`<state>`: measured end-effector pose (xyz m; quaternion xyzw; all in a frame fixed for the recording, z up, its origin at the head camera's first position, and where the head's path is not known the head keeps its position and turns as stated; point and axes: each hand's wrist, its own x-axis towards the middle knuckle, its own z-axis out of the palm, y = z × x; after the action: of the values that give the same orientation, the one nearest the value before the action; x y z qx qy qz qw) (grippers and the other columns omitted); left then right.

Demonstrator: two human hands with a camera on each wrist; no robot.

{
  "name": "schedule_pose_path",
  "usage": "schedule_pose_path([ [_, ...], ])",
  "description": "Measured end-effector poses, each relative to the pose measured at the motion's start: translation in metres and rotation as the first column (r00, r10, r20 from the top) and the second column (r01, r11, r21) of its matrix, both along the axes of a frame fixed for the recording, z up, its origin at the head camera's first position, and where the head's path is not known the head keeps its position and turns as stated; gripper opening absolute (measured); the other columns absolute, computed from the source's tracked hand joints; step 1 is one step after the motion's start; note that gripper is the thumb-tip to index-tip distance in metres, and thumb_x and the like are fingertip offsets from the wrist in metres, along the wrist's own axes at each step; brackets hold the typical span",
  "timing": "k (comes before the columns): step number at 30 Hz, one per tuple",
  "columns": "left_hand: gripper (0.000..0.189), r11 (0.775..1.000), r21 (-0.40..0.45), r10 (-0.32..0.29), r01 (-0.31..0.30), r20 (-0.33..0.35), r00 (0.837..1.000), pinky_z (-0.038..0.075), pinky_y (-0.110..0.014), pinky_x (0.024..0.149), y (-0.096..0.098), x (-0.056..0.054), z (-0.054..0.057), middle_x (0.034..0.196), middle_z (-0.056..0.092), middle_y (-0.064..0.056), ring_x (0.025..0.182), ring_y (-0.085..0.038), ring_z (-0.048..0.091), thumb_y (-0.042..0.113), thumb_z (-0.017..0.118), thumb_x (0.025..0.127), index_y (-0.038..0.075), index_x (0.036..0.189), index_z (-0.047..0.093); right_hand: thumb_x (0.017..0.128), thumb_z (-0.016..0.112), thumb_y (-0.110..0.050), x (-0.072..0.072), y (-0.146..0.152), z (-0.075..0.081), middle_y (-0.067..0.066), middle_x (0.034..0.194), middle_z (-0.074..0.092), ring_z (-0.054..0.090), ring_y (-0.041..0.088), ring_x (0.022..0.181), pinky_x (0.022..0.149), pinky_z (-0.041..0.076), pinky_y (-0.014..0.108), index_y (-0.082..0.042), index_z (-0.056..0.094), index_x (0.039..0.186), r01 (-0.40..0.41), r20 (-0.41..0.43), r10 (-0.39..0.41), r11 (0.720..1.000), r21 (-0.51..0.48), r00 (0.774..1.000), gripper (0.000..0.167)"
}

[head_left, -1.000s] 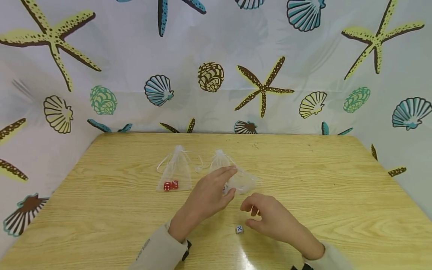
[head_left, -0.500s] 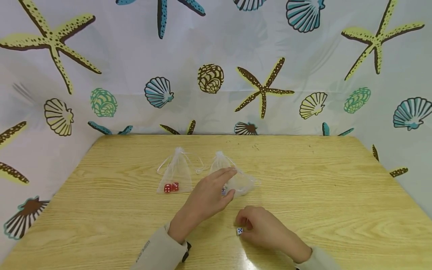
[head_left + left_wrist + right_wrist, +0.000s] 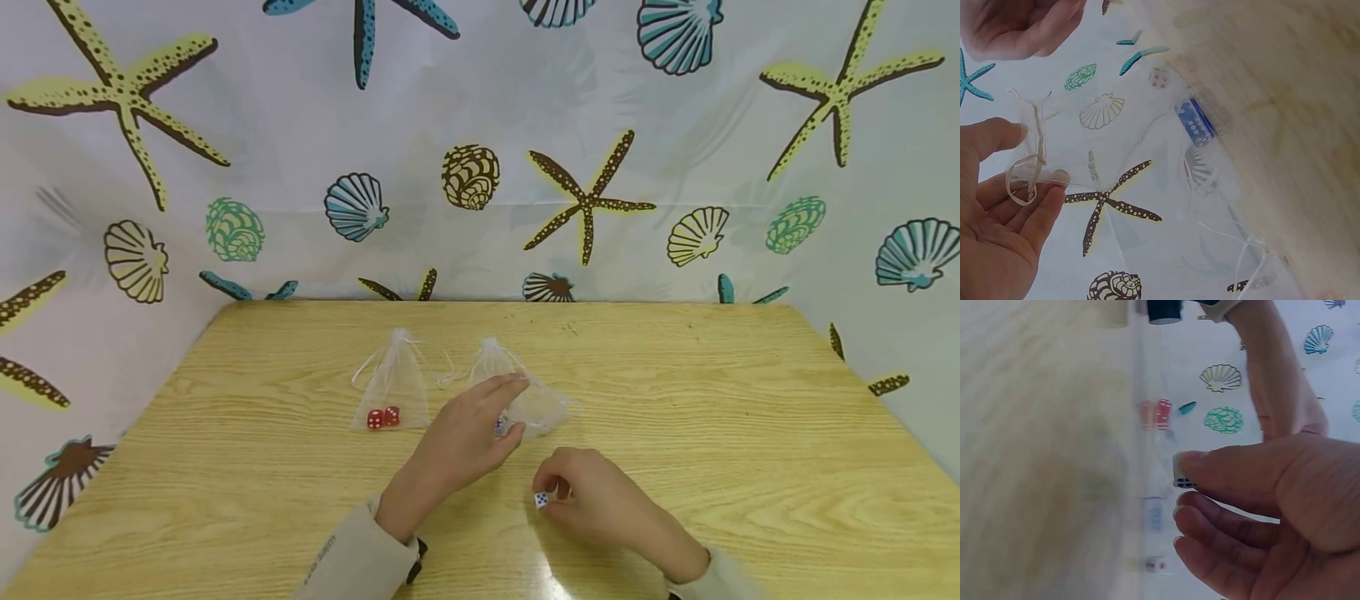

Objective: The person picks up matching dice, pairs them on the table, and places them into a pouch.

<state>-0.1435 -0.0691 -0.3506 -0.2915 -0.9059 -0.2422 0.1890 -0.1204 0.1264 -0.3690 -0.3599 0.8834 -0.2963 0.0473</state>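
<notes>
Between thumb and fingertips my right hand (image 3: 603, 504) pinches a small white die (image 3: 541, 500) with dark blue pips. The right wrist view shows the same die (image 3: 1184, 474) at the thumb tip. Left of it, my left hand (image 3: 459, 433) is at the mouth of a sheer white drawstring bag (image 3: 543, 407). In the left wrist view, thumb and fingers stand apart with the mesh (image 3: 1038, 147) stretched between them and the cord looped over the fingers. A white die (image 3: 1159, 78) with reddish pips shows toward the far end of that mesh.
A sheer bag (image 3: 401, 375) with two red dice (image 3: 383, 417) lies to the left on the wooden table (image 3: 720, 433). Another sheer bag (image 3: 491, 360), partly behind the left hand, has blue dice (image 3: 1194, 122) at its bottom. A shell-print cloth (image 3: 420, 100) surrounds the table.
My right hand came down to the white die on the table, took it between thumb and fingers, and has moved it slightly up and right. The left hand stays nearly still.
</notes>
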Motion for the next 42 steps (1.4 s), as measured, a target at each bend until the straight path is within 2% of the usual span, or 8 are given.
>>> schedule_pose_path([
  [8,0.046,1.0,-0.01,0.006,-0.006,0.005,1.0,0.055,-0.036,0.082,-0.001,0.001,0.001,0.129,0.061,-0.011,0.108,-0.026,0.064,0.01,0.071,0.083,0.003,0.127,0.059,0.08,0.074,-0.004,0.0,0.004,0.03,-0.004,0.084,0.064,0.057,0.007,0.073,0.066,0.051,0.022,-0.01,0.069,0.088,0.024,-0.131,-0.033,0.997,-0.069,0.991,0.011],
  [16,0.046,1.0,-0.015,-0.005,0.005,0.012,1.0,0.055,-0.036,0.083,-0.001,0.003,0.003,0.129,0.06,-0.012,0.111,-0.027,0.063,0.011,0.071,0.084,0.003,0.127,0.058,0.08,0.073,-0.003,-0.008,0.002,0.049,-0.002,0.085,0.064,0.058,0.009,0.072,0.064,0.052,0.023,-0.01,0.067,0.091,0.058,-0.249,-0.095,0.987,-0.153,0.964,0.013],
  [21,0.046,1.0,-0.016,-0.011,0.012,0.039,0.999,0.055,-0.037,0.084,0.0,0.005,0.005,0.13,0.059,-0.012,0.113,-0.027,0.061,0.011,0.071,0.084,0.004,0.128,0.058,0.08,0.073,-0.003,-0.016,-0.001,0.053,0.0,0.087,0.064,0.059,0.013,0.073,0.063,0.052,0.025,-0.009,0.068,0.091,0.087,-0.294,-0.143,0.977,-0.196,0.945,0.013],
  [26,0.046,1.0,-0.012,-0.022,0.022,0.026,0.999,0.055,-0.037,0.084,0.002,0.006,0.005,0.13,0.06,-0.012,0.113,-0.028,0.062,0.013,0.071,0.084,0.004,0.127,0.058,0.079,0.075,-0.003,-0.021,-0.006,0.052,0.004,0.091,0.059,0.059,0.02,0.08,0.068,0.053,0.031,-0.008,0.069,0.09,0.142,-0.313,-0.203,0.968,-0.206,0.928,0.013],
  [32,0.046,0.999,-0.018,-0.028,0.028,0.018,0.999,0.054,-0.037,0.086,0.003,0.007,0.006,0.13,0.06,-0.012,0.114,-0.028,0.061,0.015,0.071,0.085,0.004,0.128,0.058,0.076,0.078,-0.006,-0.023,-0.012,0.049,0.011,0.105,0.055,0.054,0.023,0.09,0.072,0.049,0.037,-0.01,0.07,0.087,0.23,-0.399,-0.28,0.958,-0.17,0.873,0.014],
  [34,0.046,0.999,-0.018,-0.029,0.03,0.018,0.999,0.054,-0.037,0.086,0.004,0.007,0.006,0.13,0.059,-0.012,0.115,-0.028,0.061,0.015,0.071,0.085,0.004,0.128,0.058,0.075,0.078,-0.006,-0.023,-0.012,0.048,0.014,0.11,0.055,0.055,0.026,0.092,0.072,0.051,0.039,-0.009,0.07,0.086,0.252,-0.41,-0.295,0.955,-0.157,0.863,0.014],
  [36,0.047,0.999,-0.014,-0.034,0.034,0.021,0.999,0.054,-0.037,0.086,0.005,0.007,0.005,0.13,0.059,-0.012,0.115,-0.028,0.061,0.015,0.071,0.085,0.003,0.128,0.057,0.075,0.078,-0.006,-0.022,-0.011,0.048,0.015,0.111,0.057,0.059,0.028,0.092,0.073,0.052,0.04,-0.009,0.07,0.086,0.263,-0.404,-0.297,0.955,-0.138,0.865,0.014],
  [42,0.047,0.999,0.009,-0.047,0.047,0.034,0.998,0.055,-0.037,0.085,0.006,0.008,0.005,0.131,0.058,-0.013,0.112,-0.028,0.062,0.014,0.07,0.085,0.002,0.129,0.056,0.076,0.077,-0.004,-0.022,-0.009,0.047,0.009,0.101,0.065,0.066,0.025,0.088,0.075,0.055,0.038,-0.007,0.07,0.091,0.229,-0.366,-0.243,0.97,-0.08,0.898,0.017],
])
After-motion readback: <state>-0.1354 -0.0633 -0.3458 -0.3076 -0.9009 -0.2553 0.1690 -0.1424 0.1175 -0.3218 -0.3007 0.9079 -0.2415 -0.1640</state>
